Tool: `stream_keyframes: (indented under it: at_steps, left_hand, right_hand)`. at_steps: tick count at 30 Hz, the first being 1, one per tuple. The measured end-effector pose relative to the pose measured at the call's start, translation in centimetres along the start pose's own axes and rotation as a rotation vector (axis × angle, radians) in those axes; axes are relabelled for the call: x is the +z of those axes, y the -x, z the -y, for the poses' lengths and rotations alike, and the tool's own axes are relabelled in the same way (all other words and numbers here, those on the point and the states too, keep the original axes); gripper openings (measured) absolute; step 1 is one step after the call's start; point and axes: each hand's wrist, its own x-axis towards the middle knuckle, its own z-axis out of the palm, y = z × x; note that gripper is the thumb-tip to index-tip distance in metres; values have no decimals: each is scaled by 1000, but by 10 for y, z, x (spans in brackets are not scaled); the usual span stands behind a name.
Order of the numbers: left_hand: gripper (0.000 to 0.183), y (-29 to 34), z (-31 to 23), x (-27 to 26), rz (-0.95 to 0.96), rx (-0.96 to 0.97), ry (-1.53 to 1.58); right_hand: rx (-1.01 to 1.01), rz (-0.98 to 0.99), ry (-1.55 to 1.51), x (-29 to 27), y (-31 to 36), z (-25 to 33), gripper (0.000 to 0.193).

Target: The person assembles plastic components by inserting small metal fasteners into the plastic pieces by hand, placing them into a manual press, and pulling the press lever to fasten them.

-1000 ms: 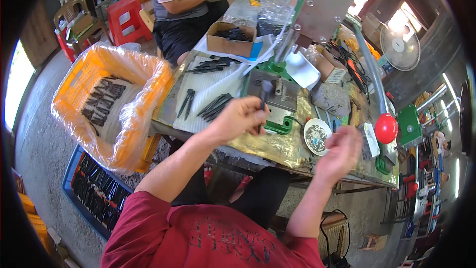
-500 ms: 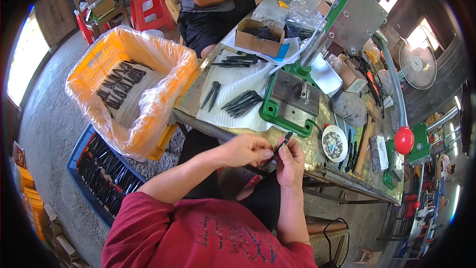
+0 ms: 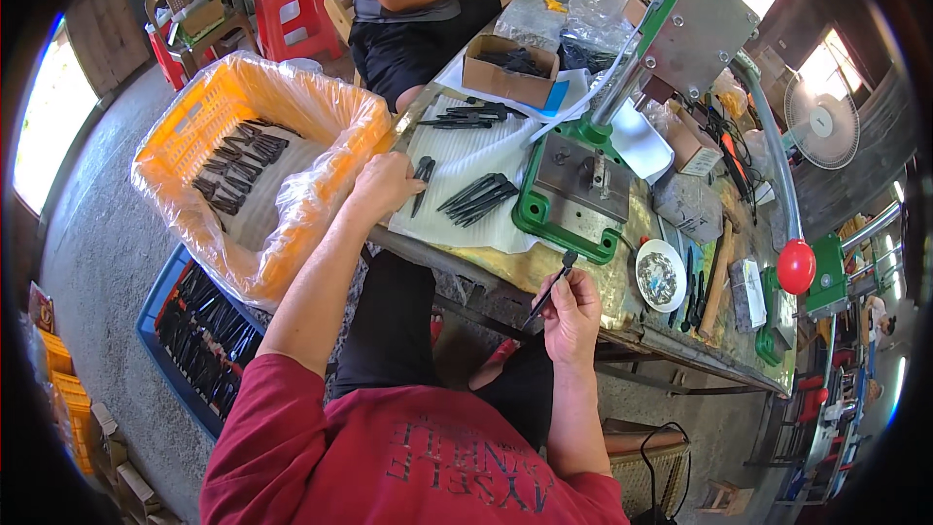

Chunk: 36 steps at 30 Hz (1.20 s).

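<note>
My right hand (image 3: 571, 319) pinches a slim black plastic piece (image 3: 546, 294) with a wider head, held tilted in front of the table's near edge. My left hand (image 3: 387, 183) is at the table's left edge, fingers curled in beside a pair of like black pieces (image 3: 425, 178); it covers part of them, and its fingertips are hidden. On the white foam sheet (image 3: 413, 224) lie a fanned group of these pieces (image 3: 479, 198) and, farther back, another pile (image 3: 472, 115). A green hand press (image 3: 569, 233) with a metal block stands right of the sheet.
A plastic-lined yellow crate (image 3: 321, 228) with rows of black pieces stands left. Below it sits a blue crate (image 3: 160, 316). A cardboard box (image 3: 510, 87), white bowl (image 3: 660, 277), hammer (image 3: 717, 277) and red-knobbed lever (image 3: 795, 270) are about. A co-worker (image 3: 408, 10) sits opposite.
My left hand has left the piece near my right hand and moved forward and left to the pair on the foam sheet. My right hand keeps the piece.
</note>
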Motion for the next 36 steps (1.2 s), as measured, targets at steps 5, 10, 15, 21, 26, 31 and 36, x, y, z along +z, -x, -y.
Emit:
stream_keyframes:
  at_steps: [5,10,15,21,26,31,36]
  left_hand:
    - [22,-4,11,1,-46,47,44]
    - [24,5,9,-9,-149,42,145]
    - [14,42,-26,-13,40,116,747]
    - [13,83,-66,10,395,137,1129]
    - [17,98,-82,28,463,144,1255]
    - [21,105,-92,34,496,130,1332]
    - [22,105,-99,40,481,152,1342]
  right_hand:
    - [10,-10,-18,5,2,0,13]
    - [22,-13,0,10,4,1,14]
    - [37,-25,26,11,3,2,11]
    - [35,11,142,21,2,3,14]
    - [60,26,183,21,3,3,14]
    - [60,30,157,20,4,5,13]
    - [22,9,178,19,3,9,12]
